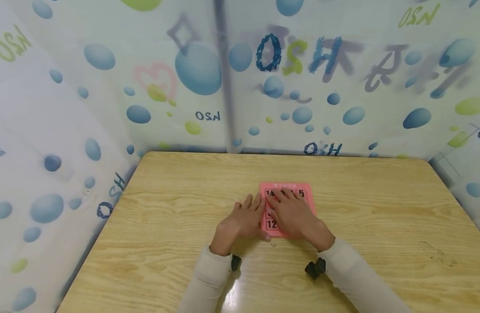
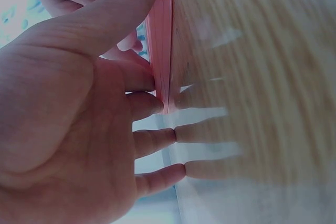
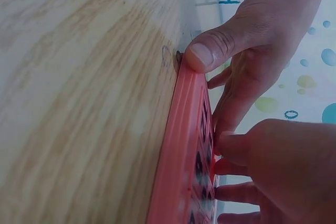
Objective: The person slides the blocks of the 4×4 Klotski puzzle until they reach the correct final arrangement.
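Observation:
A pink number sliding puzzle (image 1: 310,201) with black-numbered tiles lies flat on the wooden table (image 1: 177,191). My left hand (image 1: 245,221) holds its left side, with the thumb at the near left corner and fingers along the left edge. In the left wrist view, the lower fingertips of that left hand (image 2: 79,108) touch the tabletop. Over the tiles lies my right hand (image 1: 295,214), its fingers extended and fingertips touching the upper part of the board. It covers most of the numbers; 14, 5 and 12 show. In the right wrist view, the puzzle's pink side (image 3: 176,145) faces the camera.
A curtain-like wall (image 1: 165,130) with blue and green drops stands behind the table and at both sides. Dark wrist-worn devices (image 1: 315,268) sit under both sleeves. Faint marks (image 1: 437,253) show on the tabletop at right.

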`<action>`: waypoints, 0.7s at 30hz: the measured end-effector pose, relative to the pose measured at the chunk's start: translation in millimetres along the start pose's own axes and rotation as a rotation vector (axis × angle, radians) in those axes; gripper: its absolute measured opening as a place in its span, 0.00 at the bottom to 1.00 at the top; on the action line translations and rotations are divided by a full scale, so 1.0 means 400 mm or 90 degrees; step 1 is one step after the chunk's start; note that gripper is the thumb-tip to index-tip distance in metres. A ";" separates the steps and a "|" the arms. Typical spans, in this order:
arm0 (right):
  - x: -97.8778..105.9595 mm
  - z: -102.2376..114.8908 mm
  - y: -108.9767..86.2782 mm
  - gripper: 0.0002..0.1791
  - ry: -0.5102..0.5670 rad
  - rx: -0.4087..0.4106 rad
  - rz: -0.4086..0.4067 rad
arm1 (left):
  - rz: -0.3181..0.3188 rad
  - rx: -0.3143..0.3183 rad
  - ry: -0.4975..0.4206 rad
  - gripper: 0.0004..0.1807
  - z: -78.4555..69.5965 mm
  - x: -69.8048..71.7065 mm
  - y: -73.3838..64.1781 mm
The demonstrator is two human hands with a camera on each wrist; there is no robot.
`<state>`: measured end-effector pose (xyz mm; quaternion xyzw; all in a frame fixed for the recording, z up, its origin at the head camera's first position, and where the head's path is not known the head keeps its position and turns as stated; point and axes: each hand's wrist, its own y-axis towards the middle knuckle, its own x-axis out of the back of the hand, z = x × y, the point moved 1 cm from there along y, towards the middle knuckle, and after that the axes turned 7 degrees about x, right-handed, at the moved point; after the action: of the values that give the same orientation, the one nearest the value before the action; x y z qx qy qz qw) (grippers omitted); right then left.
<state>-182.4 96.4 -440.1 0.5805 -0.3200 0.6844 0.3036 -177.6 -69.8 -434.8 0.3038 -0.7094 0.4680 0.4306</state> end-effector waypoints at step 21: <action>-0.005 0.013 -0.008 0.27 -0.001 0.001 -0.002 | 0.011 0.013 -0.013 0.59 -0.001 -0.001 0.004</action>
<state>-176.5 94.2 -441.1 0.5817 -0.3188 0.6837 0.3044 -178.5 -68.8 -435.8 0.3064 -0.7116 0.4758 0.4163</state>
